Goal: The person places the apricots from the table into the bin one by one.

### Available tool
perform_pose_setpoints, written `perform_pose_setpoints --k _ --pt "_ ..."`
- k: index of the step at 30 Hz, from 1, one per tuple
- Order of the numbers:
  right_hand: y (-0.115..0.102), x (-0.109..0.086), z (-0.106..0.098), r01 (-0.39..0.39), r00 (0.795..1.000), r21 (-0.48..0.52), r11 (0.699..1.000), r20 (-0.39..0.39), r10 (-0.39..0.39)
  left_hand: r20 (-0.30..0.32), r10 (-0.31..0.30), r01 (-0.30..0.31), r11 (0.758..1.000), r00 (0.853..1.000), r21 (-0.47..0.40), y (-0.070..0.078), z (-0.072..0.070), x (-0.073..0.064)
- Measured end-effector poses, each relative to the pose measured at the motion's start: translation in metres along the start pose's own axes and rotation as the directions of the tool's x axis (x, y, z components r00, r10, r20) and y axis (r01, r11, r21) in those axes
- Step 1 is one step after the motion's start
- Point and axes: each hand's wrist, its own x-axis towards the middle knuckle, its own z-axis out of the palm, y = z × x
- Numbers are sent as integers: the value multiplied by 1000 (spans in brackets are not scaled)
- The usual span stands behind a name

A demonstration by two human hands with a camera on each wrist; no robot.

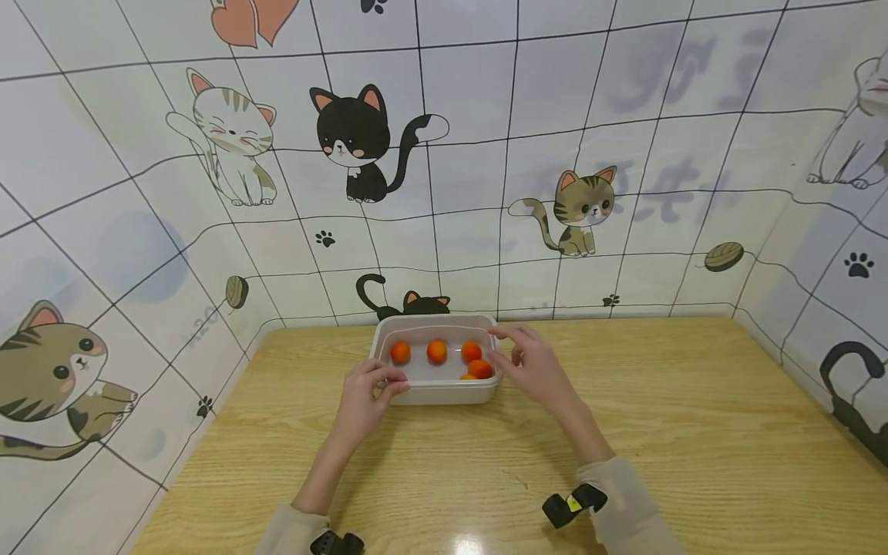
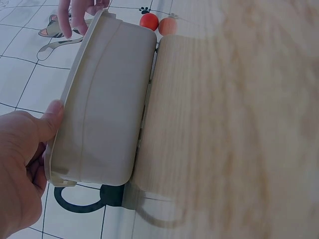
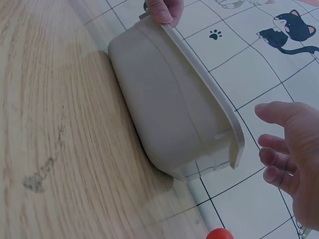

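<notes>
A pale beige plastic box [image 1: 428, 393] stands on the table with several small orange-red balls [image 1: 436, 352] inside. My left hand [image 1: 368, 393] pinches its front left rim; the left wrist view shows the thumb [image 2: 54, 119] against the outer side and the fingers partly hidden behind the rim. Over the right end of the box my right hand [image 1: 537, 370] hovers with fingers parted. In the right wrist view that hand [image 3: 294, 154] holds nothing, apart from the rim. Another red ball [image 2: 149, 21] shows on the table past the box's right end in the left wrist view.
The wooden table [image 1: 659, 416] reaches back to a wall covering [image 1: 472, 177] printed with cats and grid lines, close behind the box. A dark scuff mark [image 3: 40, 179] shows on the tabletop.
</notes>
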Motion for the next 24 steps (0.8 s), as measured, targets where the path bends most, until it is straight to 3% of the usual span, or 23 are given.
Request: perform_pose_setpoints --k 12,24 --pt "18 -1 -14 37 995 -22 999 -97 -39 -8 10 -10 1000 1000 15 0 0 1" --pt "35 -4 -26 -28 992 -36 999 -121 23 -3 2 -2 1000 1000 11 3 0 1"
